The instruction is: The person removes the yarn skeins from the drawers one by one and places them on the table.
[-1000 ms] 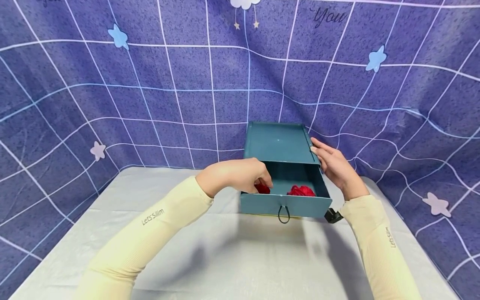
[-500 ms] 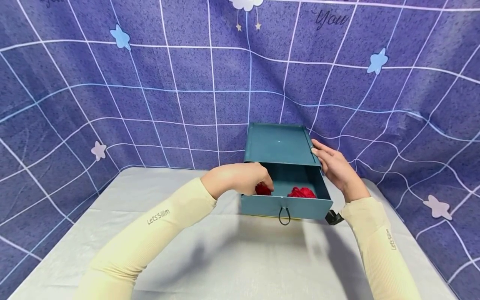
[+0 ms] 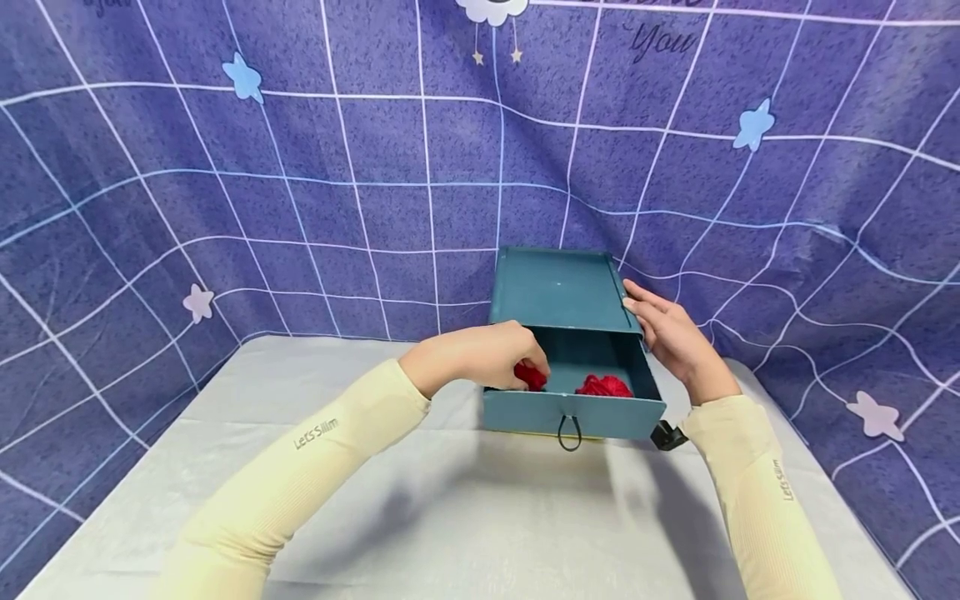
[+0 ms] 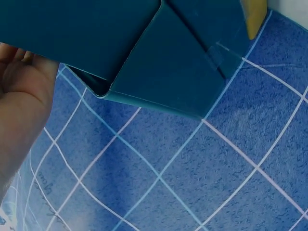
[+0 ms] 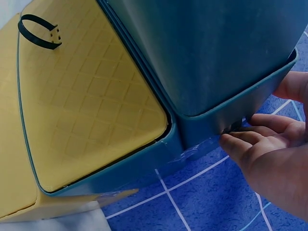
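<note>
A teal cabinet (image 3: 557, 287) stands at the back with its top drawer (image 3: 525, 412) pulled out, a black loop handle (image 3: 569, 433) on its front. Inside the drawer, my left hand (image 3: 487, 354) curls its fingers over a red yarn bundle (image 3: 532, 377), which it partly hides. A second red yarn bundle (image 3: 604, 386) lies at the drawer's right front corner. With fairly straight fingers, my right hand (image 3: 671, 337) rests against the cabinet's right side. In the left wrist view the fingers of the left hand (image 4: 26, 89) are hidden behind the drawer wall.
Below the teal drawer, the right wrist view shows a yellow drawer front (image 5: 96, 106) with a black loop (image 5: 36, 43). A white cloth (image 3: 450, 517) covers the table. A purple gridded curtain (image 3: 375, 208) hangs behind the cabinet.
The left hand and the red bundle under its fingers have shifted slightly right inside the drawer. The right hand keeps its place on the cabinet's side.
</note>
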`<state>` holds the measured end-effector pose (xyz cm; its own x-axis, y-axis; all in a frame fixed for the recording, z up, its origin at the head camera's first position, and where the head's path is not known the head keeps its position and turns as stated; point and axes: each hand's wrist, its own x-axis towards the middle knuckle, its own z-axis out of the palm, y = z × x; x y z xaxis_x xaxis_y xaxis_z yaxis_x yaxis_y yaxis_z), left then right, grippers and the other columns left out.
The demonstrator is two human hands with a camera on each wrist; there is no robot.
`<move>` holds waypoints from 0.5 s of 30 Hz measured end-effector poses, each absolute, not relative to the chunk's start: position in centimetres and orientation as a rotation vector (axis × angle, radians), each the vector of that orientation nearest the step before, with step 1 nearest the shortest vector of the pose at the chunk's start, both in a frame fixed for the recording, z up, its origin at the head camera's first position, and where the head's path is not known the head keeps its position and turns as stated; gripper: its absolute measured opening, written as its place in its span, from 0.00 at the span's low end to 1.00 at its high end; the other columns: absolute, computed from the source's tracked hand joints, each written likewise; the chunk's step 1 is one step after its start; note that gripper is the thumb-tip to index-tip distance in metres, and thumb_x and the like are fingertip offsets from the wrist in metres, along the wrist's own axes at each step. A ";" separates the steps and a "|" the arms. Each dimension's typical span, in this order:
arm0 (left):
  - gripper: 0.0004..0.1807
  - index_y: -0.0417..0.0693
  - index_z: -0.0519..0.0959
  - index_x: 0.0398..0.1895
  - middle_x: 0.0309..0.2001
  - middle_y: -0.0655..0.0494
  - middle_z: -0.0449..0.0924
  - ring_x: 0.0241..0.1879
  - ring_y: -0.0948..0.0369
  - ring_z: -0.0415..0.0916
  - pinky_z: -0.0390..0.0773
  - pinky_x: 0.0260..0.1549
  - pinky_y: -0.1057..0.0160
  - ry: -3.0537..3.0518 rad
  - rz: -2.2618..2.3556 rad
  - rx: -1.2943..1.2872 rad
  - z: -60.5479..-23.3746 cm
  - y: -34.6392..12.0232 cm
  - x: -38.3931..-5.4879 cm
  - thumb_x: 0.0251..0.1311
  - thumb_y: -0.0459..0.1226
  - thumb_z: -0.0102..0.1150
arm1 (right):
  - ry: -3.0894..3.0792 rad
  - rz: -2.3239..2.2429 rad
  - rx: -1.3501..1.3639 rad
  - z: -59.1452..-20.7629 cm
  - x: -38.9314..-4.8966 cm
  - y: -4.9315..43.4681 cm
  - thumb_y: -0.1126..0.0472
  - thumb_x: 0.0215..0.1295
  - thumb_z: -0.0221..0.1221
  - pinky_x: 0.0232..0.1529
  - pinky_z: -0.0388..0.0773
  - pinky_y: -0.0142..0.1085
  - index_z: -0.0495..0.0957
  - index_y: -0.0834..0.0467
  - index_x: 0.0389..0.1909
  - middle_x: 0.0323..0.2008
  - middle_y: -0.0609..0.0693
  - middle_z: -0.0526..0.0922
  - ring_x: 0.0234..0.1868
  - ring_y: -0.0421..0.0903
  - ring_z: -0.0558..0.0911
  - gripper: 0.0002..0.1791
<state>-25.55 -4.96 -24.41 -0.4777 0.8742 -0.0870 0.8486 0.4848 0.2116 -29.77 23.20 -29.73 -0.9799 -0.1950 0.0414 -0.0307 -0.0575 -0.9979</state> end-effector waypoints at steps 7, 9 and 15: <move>0.17 0.40 0.80 0.54 0.47 0.52 0.83 0.46 0.61 0.79 0.78 0.43 0.71 2.552 0.398 1.433 -24.1 -5.4 -25.7 0.61 0.31 0.59 | 2.118 -2.156 -0.247 -29.8 -29.7 23.3 0.54 0.72 0.53 0.46 0.65 0.22 0.49 0.53 0.75 0.76 0.49 0.47 0.65 0.42 0.58 0.36; 0.18 0.40 0.79 0.54 0.47 0.52 0.83 0.46 0.61 0.79 0.78 0.43 0.72 2.549 0.453 1.429 -24.0 -5.6 -25.8 0.60 0.31 0.59 | 2.122 -2.151 -0.254 -29.8 -29.7 23.3 0.54 0.72 0.53 0.48 0.66 0.21 0.48 0.53 0.75 0.76 0.49 0.47 0.68 0.42 0.56 0.36; 0.19 0.40 0.79 0.55 0.46 0.52 0.84 0.44 0.62 0.80 0.79 0.41 0.72 2.537 0.636 1.424 -23.7 -6.4 -25.9 0.59 0.31 0.59 | 2.133 -2.134 -0.273 -29.7 -29.7 23.3 0.54 0.72 0.53 0.66 0.61 0.28 0.47 0.53 0.75 0.76 0.50 0.46 0.74 0.47 0.51 0.37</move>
